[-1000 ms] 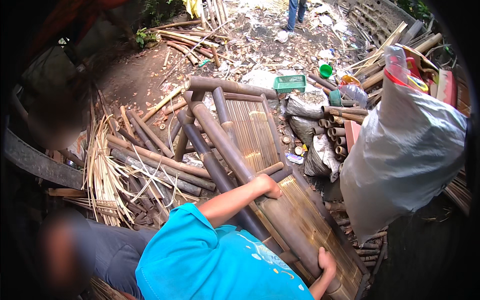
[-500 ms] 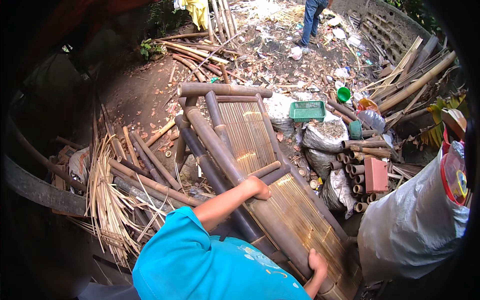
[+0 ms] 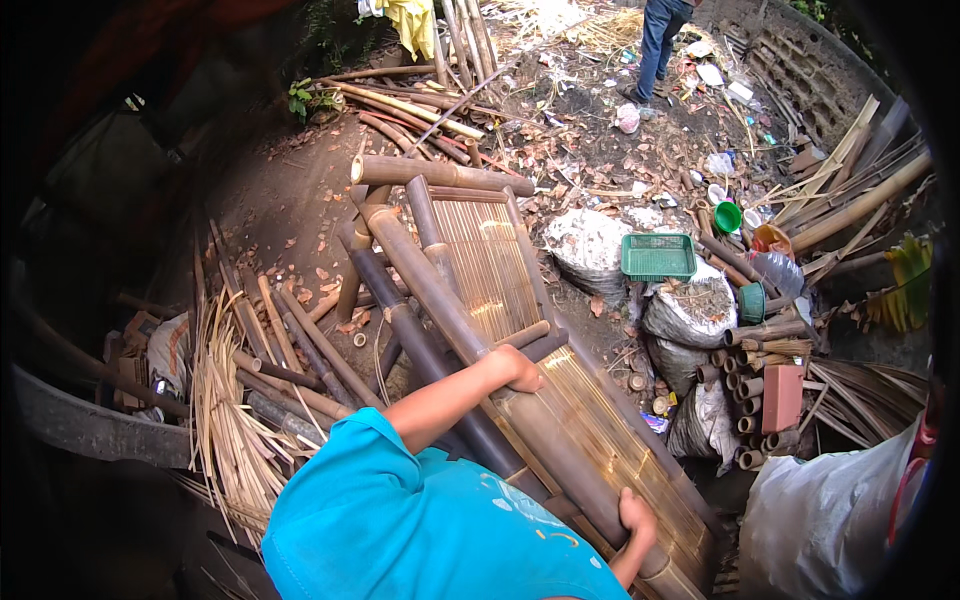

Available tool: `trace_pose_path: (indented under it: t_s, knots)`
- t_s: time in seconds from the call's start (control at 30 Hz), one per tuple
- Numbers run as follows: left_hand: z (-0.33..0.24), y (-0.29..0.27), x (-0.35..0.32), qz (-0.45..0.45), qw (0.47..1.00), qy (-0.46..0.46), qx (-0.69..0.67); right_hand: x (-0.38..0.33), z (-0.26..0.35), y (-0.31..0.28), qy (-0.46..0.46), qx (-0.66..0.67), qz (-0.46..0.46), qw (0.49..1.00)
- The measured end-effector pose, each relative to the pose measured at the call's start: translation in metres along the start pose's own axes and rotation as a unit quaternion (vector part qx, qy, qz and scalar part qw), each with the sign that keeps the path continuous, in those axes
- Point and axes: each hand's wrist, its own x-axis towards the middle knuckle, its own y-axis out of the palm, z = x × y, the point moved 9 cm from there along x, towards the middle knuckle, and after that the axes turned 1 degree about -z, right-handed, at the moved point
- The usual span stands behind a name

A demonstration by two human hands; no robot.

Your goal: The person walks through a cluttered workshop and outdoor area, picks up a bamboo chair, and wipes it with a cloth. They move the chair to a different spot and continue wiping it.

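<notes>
A bamboo bench (image 3: pixel 590 420) with dark thick poles and a slatted surface stretches from the middle of the view to the lower right, tilted. My left hand (image 3: pixel 522 370) is closed around its side pole, next to a short crosspiece. Lower down, my right hand (image 3: pixel 637 515) grips the same side pole, fingers curled over its edge. A rounded pole (image 3: pixel 440 174) forms the far end of the bench. My torso in a blue shirt hides part of the near side, and the fingers' undersides are hidden.
Split bamboo strips (image 3: pixel 225 400) and poles lie at the left. To the right are full sacks (image 3: pixel 690 305), a green basket (image 3: pixel 658 258), cut bamboo tubes (image 3: pixel 745 390) and a large white sack (image 3: pixel 835 510). Beyond stands a person in jeans (image 3: pixel 655 45); more poles (image 3: pixel 410 105) lie behind.
Basket, sacks and ground litter have shifted right in the view, while the bench stays almost in place before me. Both hands keep their grip on its side pole.
</notes>
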Motion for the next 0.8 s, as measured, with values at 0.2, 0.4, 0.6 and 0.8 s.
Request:
trace_pose_path:
  t_s: [0.2, 0.4, 0.6, 0.8]
  knots:
    - [0.134, -0.034, 0.04, -0.023, 0.999, 0.038, 0.028, -0.008, 0.154, -0.011, -0.002, 0.008, -0.064, 0.998]
    - [0.271, -0.099, 0.018, -0.005, 0.999, 0.034, -0.002, -0.032, 0.299, -0.028, 0.006, -0.025, -0.062, 0.998]
    - [0.372, -0.188, -0.01, -0.042, 0.999, 0.033, -0.013, -0.038, 0.425, -0.067, -0.009, -0.028, -0.082, 0.996]
    - [0.457, -0.239, -0.003, -0.005, 1.0, 0.003, -0.012, 0.0, 0.53, -0.08, -0.033, -0.038, -0.062, 0.997]
